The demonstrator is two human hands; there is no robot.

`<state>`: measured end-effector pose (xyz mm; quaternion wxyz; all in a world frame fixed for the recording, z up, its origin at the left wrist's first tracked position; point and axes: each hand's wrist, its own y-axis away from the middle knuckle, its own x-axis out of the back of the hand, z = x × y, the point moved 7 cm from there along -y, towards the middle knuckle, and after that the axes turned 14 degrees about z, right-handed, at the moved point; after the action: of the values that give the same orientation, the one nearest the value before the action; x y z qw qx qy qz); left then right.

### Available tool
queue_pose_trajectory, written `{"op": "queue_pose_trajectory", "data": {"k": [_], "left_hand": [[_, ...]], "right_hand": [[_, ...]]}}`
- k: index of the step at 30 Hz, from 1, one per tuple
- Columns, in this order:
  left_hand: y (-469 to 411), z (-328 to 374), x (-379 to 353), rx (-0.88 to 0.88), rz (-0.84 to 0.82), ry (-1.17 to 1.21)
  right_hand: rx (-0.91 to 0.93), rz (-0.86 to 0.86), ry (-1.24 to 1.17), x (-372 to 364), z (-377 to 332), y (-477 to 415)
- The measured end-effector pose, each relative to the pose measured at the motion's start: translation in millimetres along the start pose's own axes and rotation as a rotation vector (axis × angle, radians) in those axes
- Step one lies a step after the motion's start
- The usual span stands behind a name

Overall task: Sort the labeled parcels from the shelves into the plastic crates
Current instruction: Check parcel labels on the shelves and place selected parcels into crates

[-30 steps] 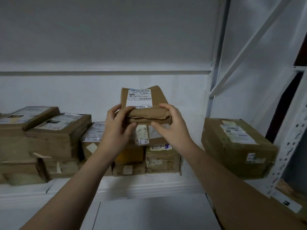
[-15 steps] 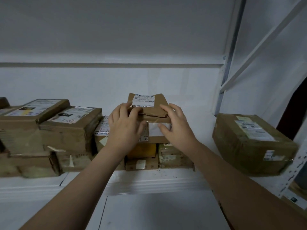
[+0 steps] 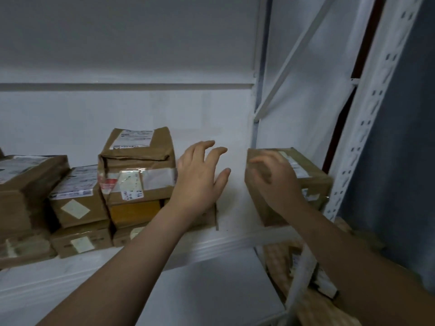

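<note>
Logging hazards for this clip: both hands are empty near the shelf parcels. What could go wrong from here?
1. The top parcel rests crumpled and uneven on the taped box; the left hand, close beside that stack, might nudge it off.
2. The right hand is in front of the large box, which sits at the shelf front edge; a one-handed pull could tip it down.

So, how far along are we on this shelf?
Done: nothing visibly sorted; no plastic crate in view. In hand: nothing. The left hand is open beside the flat brown paper parcel topping the middle stack; the blurred right hand is in front of the lone brown cardboard box on the right. Left: that box, that parcel and the stacked brown boxes at left, all on the white shelf.
</note>
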<state>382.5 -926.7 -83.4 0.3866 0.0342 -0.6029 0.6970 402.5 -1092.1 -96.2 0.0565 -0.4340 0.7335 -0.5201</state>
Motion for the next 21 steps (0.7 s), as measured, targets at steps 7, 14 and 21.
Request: {"op": "queue_pose_trajectory", "data": {"k": [7,14,21], "left_hand": [[10,43,-93,0.326,-0.254,0.261],[11,57,-162,0.796,-0.484,0.527],[30,40,-143,0.984,-0.346,0.717]], "right_hand": [[-0.191,0.015,0.155,57,77,7],[-0.390,0.033,0.200,80,127,10],[-0.688,-0.093,-0.127,66,142,20]]}}
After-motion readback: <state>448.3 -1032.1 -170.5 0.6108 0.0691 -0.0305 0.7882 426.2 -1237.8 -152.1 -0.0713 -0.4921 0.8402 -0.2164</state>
